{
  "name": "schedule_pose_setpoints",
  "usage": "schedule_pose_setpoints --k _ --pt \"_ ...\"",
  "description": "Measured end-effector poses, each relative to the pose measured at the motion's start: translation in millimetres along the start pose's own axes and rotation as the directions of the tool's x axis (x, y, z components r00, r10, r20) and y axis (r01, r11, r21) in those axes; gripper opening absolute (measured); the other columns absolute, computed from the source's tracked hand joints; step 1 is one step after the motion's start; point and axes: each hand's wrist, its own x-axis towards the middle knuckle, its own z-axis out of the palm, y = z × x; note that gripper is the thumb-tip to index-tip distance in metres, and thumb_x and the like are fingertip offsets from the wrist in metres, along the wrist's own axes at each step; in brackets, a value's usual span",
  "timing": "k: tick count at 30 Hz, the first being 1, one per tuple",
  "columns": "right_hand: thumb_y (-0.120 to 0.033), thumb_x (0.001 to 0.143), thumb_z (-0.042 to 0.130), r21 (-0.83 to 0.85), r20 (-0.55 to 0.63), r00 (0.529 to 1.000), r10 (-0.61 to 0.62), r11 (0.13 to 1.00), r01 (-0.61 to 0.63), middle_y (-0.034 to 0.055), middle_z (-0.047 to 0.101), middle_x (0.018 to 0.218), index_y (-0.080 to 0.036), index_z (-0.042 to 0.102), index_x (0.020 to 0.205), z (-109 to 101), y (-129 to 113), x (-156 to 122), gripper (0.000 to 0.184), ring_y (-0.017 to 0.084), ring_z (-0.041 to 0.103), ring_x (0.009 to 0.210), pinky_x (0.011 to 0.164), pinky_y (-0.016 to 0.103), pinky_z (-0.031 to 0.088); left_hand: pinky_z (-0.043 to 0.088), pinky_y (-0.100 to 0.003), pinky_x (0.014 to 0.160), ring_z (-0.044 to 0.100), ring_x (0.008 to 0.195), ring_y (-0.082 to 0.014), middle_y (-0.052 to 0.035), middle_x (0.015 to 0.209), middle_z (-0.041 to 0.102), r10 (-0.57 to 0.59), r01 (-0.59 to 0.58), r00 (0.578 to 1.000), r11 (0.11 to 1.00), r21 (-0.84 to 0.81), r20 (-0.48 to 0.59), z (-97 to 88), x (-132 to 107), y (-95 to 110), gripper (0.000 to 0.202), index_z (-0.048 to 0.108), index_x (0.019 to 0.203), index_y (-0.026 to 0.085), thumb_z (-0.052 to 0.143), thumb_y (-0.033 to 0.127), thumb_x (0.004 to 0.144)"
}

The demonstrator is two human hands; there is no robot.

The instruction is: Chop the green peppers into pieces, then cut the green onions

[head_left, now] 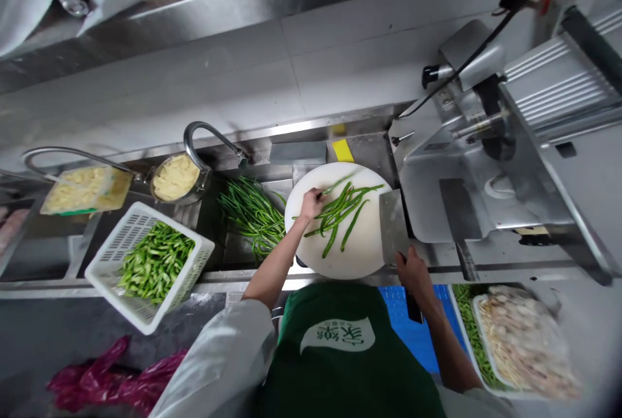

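Observation:
Several long thin green peppers (335,210) lie loosely bunched across a round white cutting board (359,256). My left hand (312,203) is closed over the board's left part, its fingers pinched on a slightly blurred long green pepper (339,183). A small dark spot shows at those fingertips; I cannot make out what it is. With its fingers wrapped round the handle, my right hand (415,275) grips a cleaver (394,227). The broad blade rests over the board's right edge, beside the peppers, and the dark handle points towards me.
More long green peppers (250,214) fill the sink left of the board. A white basket (140,214) holds cut green pieces; a metal pot (182,192) holds pale slices. Behind the board lies a yellow cloth (343,151). A metal slicing machine (486,165) stands right, a shelf (272,0) overhead.

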Motion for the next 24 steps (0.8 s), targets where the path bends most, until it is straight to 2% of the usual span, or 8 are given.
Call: schedule_pose_setpoints --k 3,6,9,11,13,16,20,24 --pt "-0.034 0.104 0.038 0.046 0.02 0.999 0.031 0.998 -0.032 0.0159 0.071 0.093 -0.007 0.054 0.127 1.3 -0.3 -0.3 0.039 0.026 0.068 0.087 0.071 0.03 0.039 0.051 -0.042 0.087 0.063 0.078 -0.0275 -0.0118 0.076 0.068 -0.037 0.038 0.999 0.999 0.03 -0.038 -17.9 0.0 -14.5 0.013 0.077 0.081 0.014 0.069 0.022 0.084" --pt "-0.035 0.104 0.038 0.067 0.025 0.999 0.04 0.997 -0.041 0.0169 0.071 0.096 -0.007 0.054 0.128 0.9 -1.0 -1.1 0.04 0.026 0.068 0.089 0.071 0.03 0.039 0.051 -0.041 0.089 0.063 0.081 -0.0275 -0.0105 0.076 0.068 -0.026 0.026 1.0 0.999 0.036 0.001 -19.4 -3.8 -11.6 0.011 0.078 0.082 0.015 0.074 0.025 0.079" --pt "-0.035 0.105 0.037 0.057 0.026 0.999 0.033 0.998 -0.034 0.0176 0.072 0.098 -0.007 0.054 0.127 -1.5 -2.2 -2.0 0.039 0.027 0.069 0.09 0.07 0.03 0.038 0.047 -0.043 0.1 0.061 0.102 -0.0302 -0.0142 0.098 0.07 0.005 0.002 0.999 0.99 0.139 -0.049 -2.8 -5.0 10.3 0.021 0.078 0.099 0.016 0.07 0.03 0.086" --pt "-0.034 0.105 0.037 0.038 0.033 0.999 0.031 0.999 -0.032 0.0179 0.072 0.098 -0.007 0.054 0.125 -2.9 -2.8 -2.1 0.038 0.027 0.069 0.091 0.069 0.029 0.037 0.045 -0.044 0.103 0.059 0.111 -0.0308 -0.0172 0.112 0.068 -0.013 0.014 1.0 0.97 0.242 -0.004 13.2 -0.5 29.6 0.026 0.076 0.105 0.015 0.065 0.033 0.091" --pt "-0.034 0.105 0.037 0.031 0.04 0.999 0.033 0.999 -0.035 0.0173 0.072 0.097 -0.008 0.054 0.124 -3.2 -2.9 -1.8 0.037 0.026 0.069 0.091 0.068 0.029 0.036 0.048 -0.042 0.097 0.062 0.105 -0.0296 -0.0179 0.113 0.068 -0.081 0.047 0.991 0.958 0.282 0.11 27.3 7.9 46.2 0.026 0.076 0.104 0.014 0.066 0.035 0.091" --pt "-0.034 0.105 0.036 0.039 0.046 0.998 0.043 0.998 -0.044 0.015 0.072 0.093 -0.009 0.055 0.124 -1.1 -1.9 -0.9 0.036 0.025 0.069 0.088 0.066 0.029 0.036 0.052 -0.036 0.081 0.065 0.082 -0.0235 -0.0118 0.092 0.072 -0.133 0.072 0.968 0.96 0.269 0.214 32.7 20.1 58.4 0.018 0.076 0.09 0.014 0.073 0.031 0.084" --pt "-0.035 0.106 0.036 0.037 0.037 0.998 0.043 0.998 -0.044 0.0153 0.073 0.095 -0.009 0.055 0.125 2.5 -0.7 0.0 0.037 0.026 0.07 0.088 0.067 0.029 0.036 0.048 -0.026 0.06 0.057 0.06 -0.0129 -0.0016 0.072 0.067 -0.075 0.082 0.984 0.996 -0.042 0.161 -4.5 21.2 54.6 0.015 0.074 0.081 0.015 0.071 0.029 0.081" --pt "-0.035 0.105 0.038 0.041 0.038 0.998 0.057 0.997 -0.059 0.017 0.073 0.097 -0.008 0.053 0.128 2.2 -0.8 0.6 0.038 0.027 0.07 0.09 0.068 0.03 0.036 0.045 -0.022 0.05 0.058 0.053 -0.0099 -0.0005 0.073 0.067 -0.09 0.106 0.994 0.868 -0.486 0.057 -65.1 18.1 39.5 0.026 0.074 0.089 0.015 0.079 0.035 0.072"
